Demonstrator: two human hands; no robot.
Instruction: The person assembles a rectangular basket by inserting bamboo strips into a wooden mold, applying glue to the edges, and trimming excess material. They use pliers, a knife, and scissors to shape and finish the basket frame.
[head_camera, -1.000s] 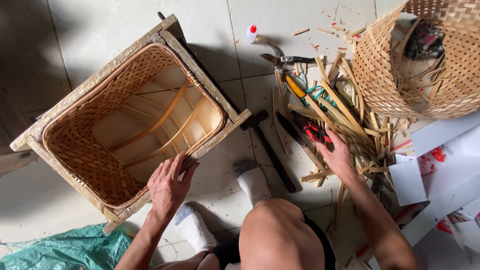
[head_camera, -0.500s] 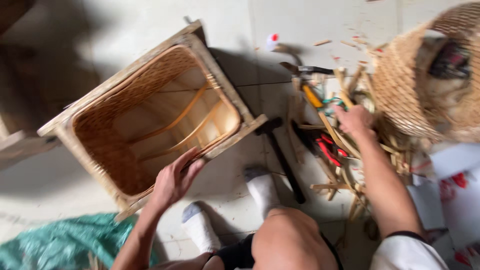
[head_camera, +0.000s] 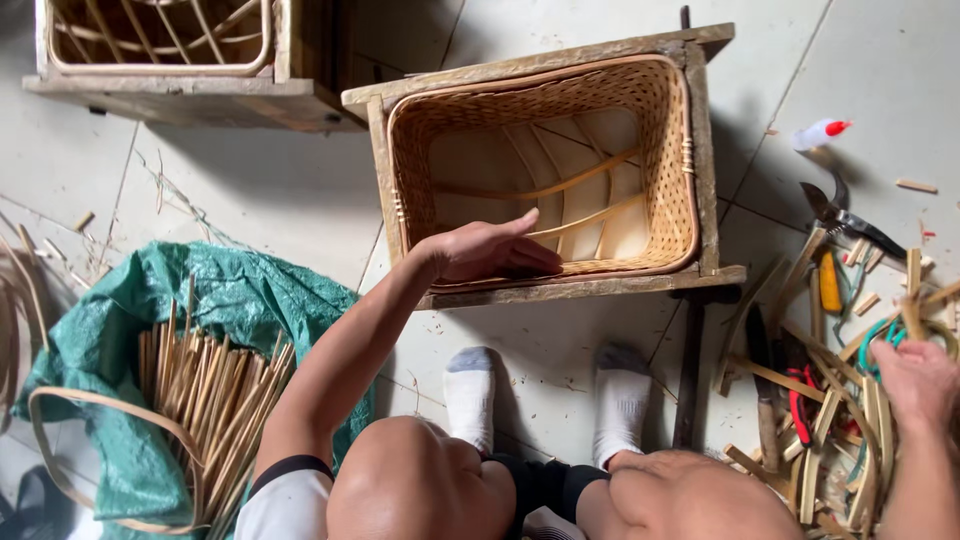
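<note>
A rectangular woven basket (head_camera: 672, 150) sits inside a rough wooden frame (head_camera: 560, 62) on the tiled floor, its mouth facing up. My left hand (head_camera: 490, 250) lies flat across the basket's near rim, fingers together and pointing right over the opening, holding nothing. At the right edge, my right hand (head_camera: 915, 385) rests on a heap of bamboo strips (head_camera: 830, 440), next to a green cord (head_camera: 872, 340). Its fingers are buried among the strips, so any grip is hidden.
Pruning shears (head_camera: 850, 222), a yellow-handled tool (head_camera: 830, 282), a red-handled tool (head_camera: 800, 405) and a white bottle with a red cap (head_camera: 818, 133) lie at the right. A green tarp (head_camera: 250, 300) holds bamboo sticks (head_camera: 210, 390). A second framed basket (head_camera: 170, 85) stands top left. My socked feet (head_camera: 470, 392) lie below the basket.
The view has swung left, so the round basket is gone and the tarp shows. My left hand slid from the frame's corner to the middle of the near rim. My right hand stays in the strips.
</note>
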